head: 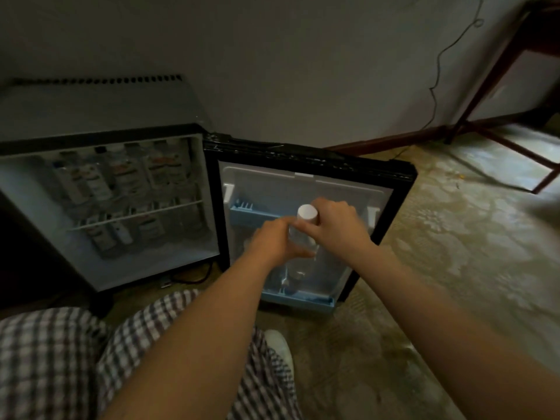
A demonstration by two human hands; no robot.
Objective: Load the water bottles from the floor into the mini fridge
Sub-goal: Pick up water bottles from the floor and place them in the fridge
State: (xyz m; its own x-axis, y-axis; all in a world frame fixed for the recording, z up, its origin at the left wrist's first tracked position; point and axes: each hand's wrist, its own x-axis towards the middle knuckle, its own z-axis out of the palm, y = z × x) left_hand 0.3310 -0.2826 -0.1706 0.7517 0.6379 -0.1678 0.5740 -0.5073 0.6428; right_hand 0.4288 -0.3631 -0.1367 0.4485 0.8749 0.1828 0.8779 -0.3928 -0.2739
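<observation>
Lowest in the frame are plaid trousers [60, 359] and a white shoe [278, 347] on the patterned carpet [454, 237], and from there both bare forearms reach up toward the centre. The left hand [272, 237] is wrapped round the clear body of a water bottle [298, 239], while the right hand [336, 225] curls its fingers and thumb round the neck just under the white cap [307, 214]. Both are closed on the bottle, neither is loose. The bottle stands roughly upright between the two grips, cap above the right thumb and its base below the left fingers, held in front of the inner face of the open door [394, 189] and above the lower door bin [298, 300]. Blur makes it hard to tell whether the base touches the bin. The likely trouble is there: a thin clear bottle squeezed by two hands can flex and slip, and if it goes down tilted the base could catch the bin's front lip or knock whatever pale shape sits in the bin — it is too dim to name. The upper door rack [251, 209] sits just behind the hands and could snag the cap. Farther left, the mini fridge [100, 137] cabinet holds rows of labelled bottles [121, 177] above and below a wire shelf [136, 215]. It looks crowded, so the door seems the sensible place. A cable [439, 56] hangs on the wall at upper right.
</observation>
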